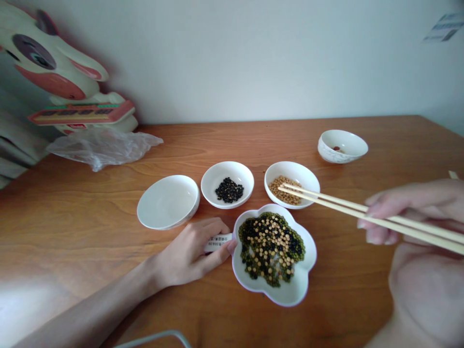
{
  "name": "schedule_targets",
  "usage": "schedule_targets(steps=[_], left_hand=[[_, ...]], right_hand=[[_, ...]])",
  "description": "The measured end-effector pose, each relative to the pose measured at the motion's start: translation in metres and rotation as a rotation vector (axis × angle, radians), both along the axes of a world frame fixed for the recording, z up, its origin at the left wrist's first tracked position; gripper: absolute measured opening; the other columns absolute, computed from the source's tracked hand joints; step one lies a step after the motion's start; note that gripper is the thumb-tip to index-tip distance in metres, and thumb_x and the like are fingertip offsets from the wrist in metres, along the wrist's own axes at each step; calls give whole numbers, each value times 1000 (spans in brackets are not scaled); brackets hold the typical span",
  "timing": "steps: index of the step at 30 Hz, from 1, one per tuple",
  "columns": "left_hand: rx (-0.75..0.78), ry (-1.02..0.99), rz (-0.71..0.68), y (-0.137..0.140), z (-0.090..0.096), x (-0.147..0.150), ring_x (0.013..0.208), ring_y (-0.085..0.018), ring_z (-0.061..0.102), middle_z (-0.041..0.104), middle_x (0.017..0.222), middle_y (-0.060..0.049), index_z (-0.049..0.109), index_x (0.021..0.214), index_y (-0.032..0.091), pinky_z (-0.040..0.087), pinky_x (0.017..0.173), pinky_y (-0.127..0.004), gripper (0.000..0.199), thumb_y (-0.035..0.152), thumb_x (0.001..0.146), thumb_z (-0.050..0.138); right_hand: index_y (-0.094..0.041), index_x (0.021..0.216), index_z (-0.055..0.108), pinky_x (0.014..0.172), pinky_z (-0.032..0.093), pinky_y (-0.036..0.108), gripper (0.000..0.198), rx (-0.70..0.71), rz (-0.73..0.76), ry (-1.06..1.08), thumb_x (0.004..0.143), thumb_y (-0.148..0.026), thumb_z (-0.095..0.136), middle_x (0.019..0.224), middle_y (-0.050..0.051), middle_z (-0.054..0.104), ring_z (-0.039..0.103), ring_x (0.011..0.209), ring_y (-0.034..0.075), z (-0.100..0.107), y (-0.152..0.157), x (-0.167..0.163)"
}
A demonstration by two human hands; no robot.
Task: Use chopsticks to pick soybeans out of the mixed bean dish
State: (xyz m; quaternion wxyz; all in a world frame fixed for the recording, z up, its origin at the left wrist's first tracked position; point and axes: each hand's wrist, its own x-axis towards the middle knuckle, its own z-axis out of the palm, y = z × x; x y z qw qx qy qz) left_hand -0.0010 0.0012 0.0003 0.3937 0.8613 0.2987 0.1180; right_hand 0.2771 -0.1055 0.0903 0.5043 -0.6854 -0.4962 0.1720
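My left hand [195, 249] is closed at the left edge of a flower-shaped dish [293, 292], its thumb against the rim. A white printed label [218, 241] shows between thumb and fingers. Mixed green, black and pale yellow beans [270, 246] lie in the dish. On the right, my right hand [416, 227] grips a pair of wooden chopsticks [344, 205]. Their tips are together over the soybeans [286, 189] in a round white bowl [308, 180]; whether a bean is between them I cannot tell. Beside that bowl, another white bowl [226, 167] contains black beans [229, 190].
A white bowl [168, 200] with nothing visible inside stands at the left. Farther back on the right, a patterned bowl [342, 146] holds a small reddish bit. A clear plastic bag [105, 147] and a cow-shaped toy [68, 72] are at the back left of the wooden table [90, 217].
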Motion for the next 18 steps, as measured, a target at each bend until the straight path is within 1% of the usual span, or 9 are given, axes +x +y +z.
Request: schedule_targets(steps=[4,7,9,10,12,15,17,18], left_hand=[[-6,4,6,0,-1,0,75,-13,62,67,90,-1,62,96,19,47,68,-25,22,37,105,55],[-9,9,6,0,0,0,75,-13,61,67,90,-1,62,96,19,47,68,-25,22,37,105,54],[-10,11,3,0,1,0,75,-13,61,67,90,-2,62,96,19,46,69,-25,22,37,105,54],[-12,10,3,0,1,0,75,-13,61,67,90,-2,62,97,19,47,69,-25,22,37,105,54],[-18,7,0,0,1,0,76,-13,61,67,91,-2,62,97,19,47,70,-25,22,37,105,54],[-19,7,-1,0,1,0,76,-13,61,67,91,-2,62,98,18,47,70,-26,22,37,105,54],[-14,10,0,0,1,1,76,-13,61,66,91,-2,62,97,18,46,70,-26,22,37,105,54],[-11,10,1,-1,2,1,76,-13,61,66,91,-2,62,97,18,46,70,-26,22,37,105,54]], right_hand=[[-19,76,72,55,42,37,75,54,-120,48,103,-72,25,55,6,57,59,56,21,3,15,-3],[-20,70,68,55,37,37,74,139,-256,113,109,-61,20,55,6,59,56,53,19,1,22,-4],[-21,66,67,56,36,38,74,176,-287,148,110,-56,19,54,5,60,55,53,18,-1,21,-5],[-22,64,66,57,36,38,74,173,-272,156,110,-57,20,54,5,60,55,53,18,-2,20,-6],[-23,62,67,58,37,38,75,125,-197,148,108,-64,24,56,5,61,56,54,18,-5,19,-6],[-23,62,68,57,38,37,75,-4,-12,109,102,-74,30,57,5,61,56,56,18,-9,18,-5],[-23,63,67,57,38,36,75,-83,107,90,101,-76,30,57,4,60,56,56,18,-12,18,-4],[-23,63,65,56,38,36,75,-109,143,82,102,-76,28,57,4,59,55,55,18,-13,18,-4]])
